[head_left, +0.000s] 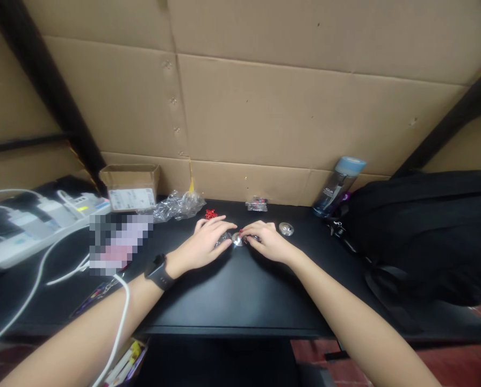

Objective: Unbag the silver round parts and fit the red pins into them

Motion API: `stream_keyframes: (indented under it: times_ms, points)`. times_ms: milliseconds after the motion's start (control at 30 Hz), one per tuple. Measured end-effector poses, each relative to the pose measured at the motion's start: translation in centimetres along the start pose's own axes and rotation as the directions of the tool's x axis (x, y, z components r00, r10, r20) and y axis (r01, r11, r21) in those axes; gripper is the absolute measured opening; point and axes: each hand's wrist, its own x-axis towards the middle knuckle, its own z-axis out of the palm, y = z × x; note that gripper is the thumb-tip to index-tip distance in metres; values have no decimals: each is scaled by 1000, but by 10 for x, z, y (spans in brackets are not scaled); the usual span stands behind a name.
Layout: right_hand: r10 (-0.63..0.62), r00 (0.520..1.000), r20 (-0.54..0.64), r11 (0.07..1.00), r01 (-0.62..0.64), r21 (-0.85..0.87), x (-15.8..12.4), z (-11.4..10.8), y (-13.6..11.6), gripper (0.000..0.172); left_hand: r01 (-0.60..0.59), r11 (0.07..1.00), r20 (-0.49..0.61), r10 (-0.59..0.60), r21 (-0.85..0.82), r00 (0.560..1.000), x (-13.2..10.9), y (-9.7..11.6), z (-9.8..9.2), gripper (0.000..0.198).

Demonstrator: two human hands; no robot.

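My left hand (203,246) rests on the black desk with its fingers stretched out and apart. A small dark, glinting heap (223,239) lies between its thumb and fingers; I cannot make out what it consists of. Close by on the right, the fingers of my right hand (267,242) are bent together in a pinch. At their tips shows a small red piece (241,231), over a shiny round metal dish (237,240) between the two hands. Some of that dish is hidden by fingers. Behind my left hand sits a little pile of red pieces (210,214).
A second metal dish (286,229) lies right of my right hand. Along the back are a cardboard box (130,188), crumpled clear plastic (178,206), a small bag (257,203) and a water bottle (337,188). A power strip (42,231) with cables stands left, a black backpack (421,236) right.
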Motion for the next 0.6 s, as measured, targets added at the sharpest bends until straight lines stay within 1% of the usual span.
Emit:
stream_keyframes:
  times_ms: [100, 167, 267, 367, 500, 600]
  points:
    - [23, 999, -25, 998, -22, 51, 1, 2, 0, 30, 24, 1000, -29, -24, -8, 999, 1, 1, -2, 36]
    - [36, 999, -33, 999, -34, 41, 1, 1, -2, 32, 32, 999, -51, -33, -19, 998, 2, 2, -4, 33]
    - [60, 998, -2, 998, -60, -8, 0, -1, -6, 34, 34, 999, -59, -36, -25, 998, 3, 3, -4, 33]
    - [75, 997, 13, 997, -75, -8, 0, -2, -9, 35, 37, 999, -62, -39, -25, 997, 3, 3, -3, 33]
    - [32, 998, -48, 999, -30, 41, 1, -4, -6, 37, 40, 998, -95, -44, -50, 994, 5, 5, -5, 27]
    - [-42, 994, -105, 995, 51, 85, 2, -5, -9, 40, 40, 992, -168, -60, -120, 984, 7, 9, -7, 21]
